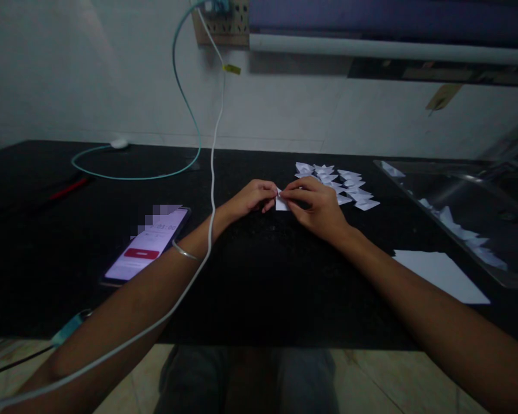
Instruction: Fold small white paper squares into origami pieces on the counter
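Observation:
A small folded piece of white paper (pixel 282 203) is held between my two hands over the black countertop. My left hand (pixel 258 196) pinches its left edge, with the fingers curled. From the right, my right hand (pixel 317 206) closes thumb and fingertips on the paper's upper part, covering some of it. Just behind my right hand stand several folded white paper boats (pixel 353 183) in a cluster, partly hidden by that hand.
A stack of white paper sheets (pixel 440 276) lies by the metal sink (pixel 440 230), whose edge carries more folded pieces. A lit phone (pixel 144 247) rests beside my left forearm. A white cable (pixel 213 172) hangs across that arm; a teal cable (pixel 133 177) loops at the back left.

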The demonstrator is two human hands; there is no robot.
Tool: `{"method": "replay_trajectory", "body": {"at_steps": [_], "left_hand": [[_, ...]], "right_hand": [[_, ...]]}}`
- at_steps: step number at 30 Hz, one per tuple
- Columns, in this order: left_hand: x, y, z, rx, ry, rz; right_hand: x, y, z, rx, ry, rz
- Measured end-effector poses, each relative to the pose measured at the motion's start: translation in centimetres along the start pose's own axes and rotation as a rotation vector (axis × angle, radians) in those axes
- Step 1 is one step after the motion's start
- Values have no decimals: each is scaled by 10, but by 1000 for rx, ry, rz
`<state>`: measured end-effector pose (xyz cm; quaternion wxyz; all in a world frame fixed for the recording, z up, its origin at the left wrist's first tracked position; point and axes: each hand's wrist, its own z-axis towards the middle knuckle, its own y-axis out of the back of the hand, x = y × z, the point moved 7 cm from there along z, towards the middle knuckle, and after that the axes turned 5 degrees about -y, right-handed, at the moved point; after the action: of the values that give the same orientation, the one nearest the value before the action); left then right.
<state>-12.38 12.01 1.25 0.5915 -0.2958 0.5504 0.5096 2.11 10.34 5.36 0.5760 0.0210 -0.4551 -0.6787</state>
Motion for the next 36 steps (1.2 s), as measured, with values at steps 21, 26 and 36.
{"method": "replay_trajectory", "body": {"at_steps": [21,26,36], "left_hand": [[-1,3,-3,15,1,41],[-3,1,-2,42,-19,-2],[-11,-5,-4,22,-113,112]], "right_hand": [[3,-5,-1,97,143,-180],[2,-4,0,122,130,-159],[-1,-7,1,58,58,-56]]}}
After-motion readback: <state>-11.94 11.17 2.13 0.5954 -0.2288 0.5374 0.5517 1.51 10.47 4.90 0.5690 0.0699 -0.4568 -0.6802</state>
